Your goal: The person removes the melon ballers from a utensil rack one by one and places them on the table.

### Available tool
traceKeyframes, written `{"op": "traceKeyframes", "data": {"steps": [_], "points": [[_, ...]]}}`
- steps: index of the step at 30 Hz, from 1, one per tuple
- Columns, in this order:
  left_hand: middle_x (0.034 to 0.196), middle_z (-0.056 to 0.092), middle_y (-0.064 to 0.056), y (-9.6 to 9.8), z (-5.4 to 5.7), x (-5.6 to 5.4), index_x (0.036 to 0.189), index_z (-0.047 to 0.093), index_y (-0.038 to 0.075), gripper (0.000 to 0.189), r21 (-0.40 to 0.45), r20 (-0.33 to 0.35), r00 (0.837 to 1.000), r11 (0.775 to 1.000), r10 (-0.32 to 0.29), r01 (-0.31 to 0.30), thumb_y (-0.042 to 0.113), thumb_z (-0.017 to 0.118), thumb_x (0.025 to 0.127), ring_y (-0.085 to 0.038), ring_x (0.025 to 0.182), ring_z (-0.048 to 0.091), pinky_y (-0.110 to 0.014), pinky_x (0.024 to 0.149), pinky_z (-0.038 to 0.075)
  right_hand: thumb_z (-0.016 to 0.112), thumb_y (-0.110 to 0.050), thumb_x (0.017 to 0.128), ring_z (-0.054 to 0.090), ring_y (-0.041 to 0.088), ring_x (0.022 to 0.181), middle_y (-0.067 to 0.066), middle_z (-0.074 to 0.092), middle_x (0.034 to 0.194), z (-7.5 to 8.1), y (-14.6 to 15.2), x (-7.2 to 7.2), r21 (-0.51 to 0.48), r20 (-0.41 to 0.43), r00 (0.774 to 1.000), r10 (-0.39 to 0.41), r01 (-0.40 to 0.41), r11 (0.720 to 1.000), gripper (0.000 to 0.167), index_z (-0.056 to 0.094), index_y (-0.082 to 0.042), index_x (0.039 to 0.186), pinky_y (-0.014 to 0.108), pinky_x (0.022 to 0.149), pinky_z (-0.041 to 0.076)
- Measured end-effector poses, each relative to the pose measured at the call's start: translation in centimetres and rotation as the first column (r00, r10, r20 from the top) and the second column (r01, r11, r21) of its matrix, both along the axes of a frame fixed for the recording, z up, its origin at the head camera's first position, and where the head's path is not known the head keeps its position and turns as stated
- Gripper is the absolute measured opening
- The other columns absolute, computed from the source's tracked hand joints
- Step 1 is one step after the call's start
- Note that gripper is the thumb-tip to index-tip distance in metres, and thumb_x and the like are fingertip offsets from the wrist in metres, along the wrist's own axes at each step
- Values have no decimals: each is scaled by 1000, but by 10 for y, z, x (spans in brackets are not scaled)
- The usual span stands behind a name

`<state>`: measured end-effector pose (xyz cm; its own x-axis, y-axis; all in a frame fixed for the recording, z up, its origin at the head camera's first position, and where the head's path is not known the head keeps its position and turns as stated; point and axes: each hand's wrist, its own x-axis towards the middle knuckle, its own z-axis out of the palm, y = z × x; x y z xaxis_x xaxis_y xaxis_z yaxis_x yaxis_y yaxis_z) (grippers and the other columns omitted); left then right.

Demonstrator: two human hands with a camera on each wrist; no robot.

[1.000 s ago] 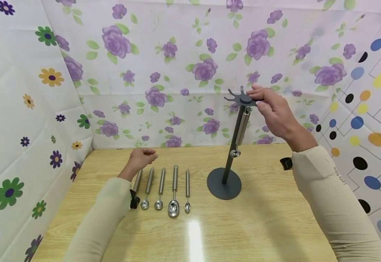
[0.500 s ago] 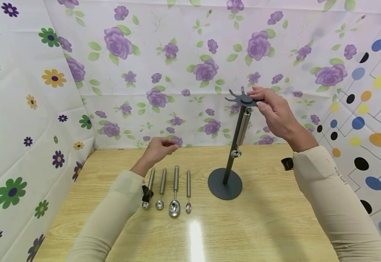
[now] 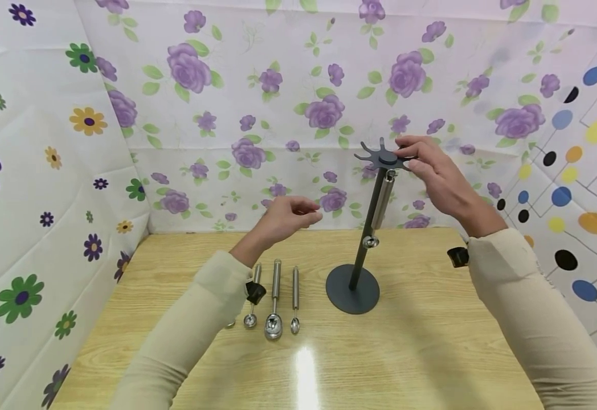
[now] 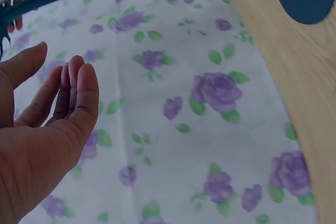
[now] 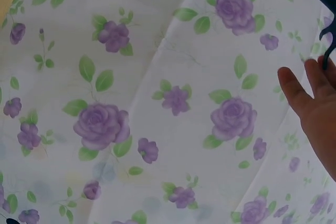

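Note:
A dark grey stand with a crown of curved hooks (image 3: 380, 156) rises from a round base (image 3: 352, 288). My right hand (image 3: 439, 179) touches the crown, fingers over its top and thumb beside a hook; in the right wrist view a hook tip overlaps its fingers (image 5: 317, 80). From the crown hangs a metal scoop (image 3: 383, 205), bowl downward along the pole. My left hand (image 3: 288, 219) hovers left of the pole with nothing in it, its fingers (image 4: 86, 90) bent loosely and apart from the thumb.
Several metal scoops lie in a row, including a large one (image 3: 273, 324), a narrow one (image 3: 295, 290) and a small one (image 3: 250, 319). The left sleeve hides part of the row. A flowered cloth (image 3: 247, 85) stands behind the wooden table (image 3: 406, 353).
My left hand has moved right and upward, from above the left end of the scoop row toward the stand. My right hand has stayed at the crown, and the hanging scoop keeps its place.

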<state>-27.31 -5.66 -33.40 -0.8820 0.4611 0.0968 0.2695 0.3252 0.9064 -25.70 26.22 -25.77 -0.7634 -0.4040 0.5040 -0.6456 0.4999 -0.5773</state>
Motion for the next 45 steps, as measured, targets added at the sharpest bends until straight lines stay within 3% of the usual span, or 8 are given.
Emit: {"op": "traceKeyframes", "data": {"steps": [7, 14, 19, 27, 36, 45], "points": [[114, 66, -7, 34, 22, 6, 128, 67, 6, 33, 12, -2, 998, 998, -64, 64, 21, 68, 98, -19, 97, 65, -32, 81, 57, 39, -17, 108, 28, 41, 143, 10, 30, 159, 11, 9, 2, 107, 107, 994, -37, 25, 994, 38, 50, 1, 140, 66, 110, 25], [112, 66, -8, 63, 36, 10, 126, 67, 5, 32, 28, -59, 992, 993, -116, 118, 17, 69, 97, -21, 100, 64, -31, 84, 56, 37, -20, 109, 21, 39, 147, 12, 24, 161, 14, 12, 1, 133, 138, 989, -50, 32, 991, 41, 47, 0, 143, 68, 112, 21], [118, 67, -10, 74, 36, 8, 128, 66, 4, 35, 45, -59, 990, 991, -125, 128, 16, 71, 95, -19, 104, 64, -27, 87, 54, 36, -23, 109, 18, 36, 148, 11, 25, 162, 17, 13, 2, 138, 181, 982, -45, 20, 990, 44, 46, -2, 146, 68, 112, 19], [118, 69, -12, 94, 36, 5, 127, 66, 2, 34, 109, -48, 986, 980, -161, 165, 13, 71, 95, -18, 105, 66, -24, 88, 55, 42, -25, 109, 25, 41, 145, 7, 28, 161, 21, 14, 4, 151, 203, 976, -80, 50, 987, 42, 48, -4, 145, 69, 109, 26], [107, 72, -2, 104, 40, 10, 117, 71, 7, 25, 22, -119, 989, 996, -83, 86, 18, 72, 94, -10, 96, 67, -22, 82, 54, 42, -22, 109, 25, 40, 146, 10, 30, 160, 19, 14, 1, 131, 193, 978, -81, 56, 990, 42, 48, -1, 145, 68, 111, 24], [106, 70, -5, 100, 46, 15, 118, 69, 4, 24, 17, -129, 984, 992, -120, 123, 14, 69, 96, -13, 97, 68, -20, 81, 54, 42, -20, 109, 25, 37, 146, 11, 31, 159, 16, 14, 1, 109, 177, 981, -79, 60, 992, 41, 50, 0, 143, 66, 113, 22]]}}
